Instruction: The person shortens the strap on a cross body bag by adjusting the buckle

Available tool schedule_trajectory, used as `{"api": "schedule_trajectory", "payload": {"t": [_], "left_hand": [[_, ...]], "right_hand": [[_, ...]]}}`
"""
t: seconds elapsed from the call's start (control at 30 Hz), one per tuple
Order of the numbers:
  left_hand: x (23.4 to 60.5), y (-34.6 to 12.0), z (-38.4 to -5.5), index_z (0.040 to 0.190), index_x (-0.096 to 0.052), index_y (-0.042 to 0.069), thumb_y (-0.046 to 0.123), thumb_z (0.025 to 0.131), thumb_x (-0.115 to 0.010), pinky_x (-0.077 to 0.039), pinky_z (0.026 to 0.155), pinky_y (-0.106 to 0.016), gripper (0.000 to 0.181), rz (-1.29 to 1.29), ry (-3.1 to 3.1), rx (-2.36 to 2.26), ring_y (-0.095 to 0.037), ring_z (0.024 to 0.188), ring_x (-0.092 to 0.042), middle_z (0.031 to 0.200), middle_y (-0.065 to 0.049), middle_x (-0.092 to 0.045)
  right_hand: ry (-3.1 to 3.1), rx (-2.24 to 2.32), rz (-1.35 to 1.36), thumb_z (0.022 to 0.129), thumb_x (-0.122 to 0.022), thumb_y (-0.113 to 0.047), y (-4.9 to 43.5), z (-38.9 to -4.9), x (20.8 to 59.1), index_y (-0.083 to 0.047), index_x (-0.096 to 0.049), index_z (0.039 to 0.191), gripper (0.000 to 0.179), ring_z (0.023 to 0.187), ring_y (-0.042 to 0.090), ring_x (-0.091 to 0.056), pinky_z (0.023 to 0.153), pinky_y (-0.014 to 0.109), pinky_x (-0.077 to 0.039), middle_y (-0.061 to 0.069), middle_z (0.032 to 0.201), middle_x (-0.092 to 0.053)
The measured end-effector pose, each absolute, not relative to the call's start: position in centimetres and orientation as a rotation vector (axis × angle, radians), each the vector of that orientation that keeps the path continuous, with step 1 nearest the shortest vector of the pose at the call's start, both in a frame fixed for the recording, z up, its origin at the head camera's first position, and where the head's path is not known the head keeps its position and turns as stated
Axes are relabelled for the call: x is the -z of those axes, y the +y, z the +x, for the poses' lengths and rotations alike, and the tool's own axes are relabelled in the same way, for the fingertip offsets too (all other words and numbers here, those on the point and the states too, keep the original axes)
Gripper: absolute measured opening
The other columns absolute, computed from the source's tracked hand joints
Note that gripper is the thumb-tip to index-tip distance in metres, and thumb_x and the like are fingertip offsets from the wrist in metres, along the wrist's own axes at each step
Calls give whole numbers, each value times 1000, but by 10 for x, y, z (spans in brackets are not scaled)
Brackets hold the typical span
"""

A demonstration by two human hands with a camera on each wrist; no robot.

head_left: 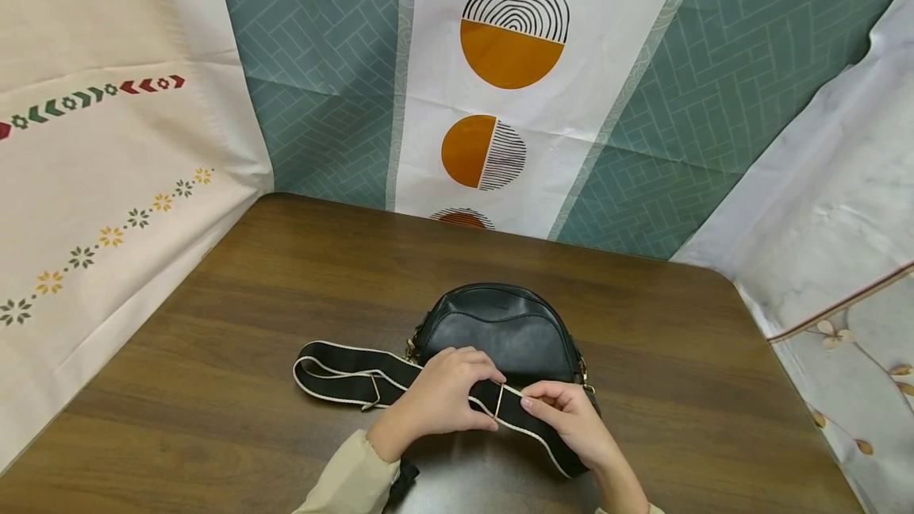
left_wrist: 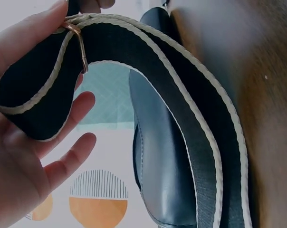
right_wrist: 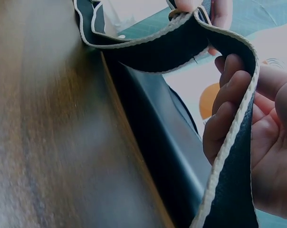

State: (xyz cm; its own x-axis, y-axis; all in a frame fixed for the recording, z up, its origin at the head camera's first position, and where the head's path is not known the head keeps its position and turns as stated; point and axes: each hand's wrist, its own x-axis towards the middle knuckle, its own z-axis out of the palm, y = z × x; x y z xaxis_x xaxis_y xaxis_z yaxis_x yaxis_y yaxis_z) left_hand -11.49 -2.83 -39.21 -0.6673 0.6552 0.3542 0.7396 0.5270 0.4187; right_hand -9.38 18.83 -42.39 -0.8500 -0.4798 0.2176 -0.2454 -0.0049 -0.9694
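Note:
A black half-round leather handbag (head_left: pixel 500 339) stands on the table with a wide black strap (head_left: pixel 539 431) edged in cream braid in front of it. My left hand (head_left: pixel 439 395) pinches the strap at a thin gold slider buckle (head_left: pixel 498 401), thumb below and fingers above. Just to the right, my right hand (head_left: pixel 574 423) pinches the strap between thumb and fingers. In the left wrist view the strap bends into a loop by the left palm (left_wrist: pixel 15 166). The right wrist view shows the band passing through the curled right fingers (right_wrist: pixel 226 102).
The strap's far loop lies on the brown wooden table (head_left: pixel 286 276) to the left, with a second gold slider (head_left: pixel 373 393) on it. Gold clasps (head_left: pixel 410 346) join strap and bag at its sides. A small black item (head_left: pixel 405 478) pokes out by the left sleeve. Patterned cloths hang around the table.

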Motion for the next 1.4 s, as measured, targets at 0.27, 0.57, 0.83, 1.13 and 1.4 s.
{"api": "schedule_trajectory", "payload": {"t": [0.27,0.57,0.83,1.13,1.4], "left_hand": [[390,-25,-113,95,-69,15,39,59,-80,-38,73,-24,44,-1219,-2603,749,-8,90,-53,91,8,-62],[388,-21,-108,94,-69,17,40,58,-80,-38,76,-25,44,-1238,-2590,694,-7,89,-53,90,9,-61],[388,-18,-106,94,-70,16,41,58,-80,-37,77,-24,45,-1243,-2556,740,-6,87,-54,88,8,-61],[389,-18,-107,94,-70,15,44,57,-80,-37,76,-24,48,-1238,-2505,746,-7,85,-55,86,7,-62],[389,-15,-108,94,-70,12,44,59,-79,-38,75,-23,48,-1242,-2462,748,-8,83,-55,87,6,-61]], "right_hand": [[2088,1957,-744,86,-51,4,183,-95,422,18,-56,89,15,74,7,-58,63,21,-48,-2,85,-65],[2108,1964,-803,84,-52,7,178,-94,420,17,-57,84,11,70,4,-56,59,19,-46,-5,81,-64],[2086,1978,-736,83,-54,7,174,-94,420,17,-51,77,12,56,-1,-45,45,16,-36,-8,68,-57],[2012,2049,-718,83,-54,8,172,-96,420,19,-42,81,17,61,-1,-48,49,16,-37,-7,71,-59],[2007,2111,-708,84,-53,7,170,-96,417,17,-35,85,21,71,1,-53,59,13,-41,-7,77,-62]]}}
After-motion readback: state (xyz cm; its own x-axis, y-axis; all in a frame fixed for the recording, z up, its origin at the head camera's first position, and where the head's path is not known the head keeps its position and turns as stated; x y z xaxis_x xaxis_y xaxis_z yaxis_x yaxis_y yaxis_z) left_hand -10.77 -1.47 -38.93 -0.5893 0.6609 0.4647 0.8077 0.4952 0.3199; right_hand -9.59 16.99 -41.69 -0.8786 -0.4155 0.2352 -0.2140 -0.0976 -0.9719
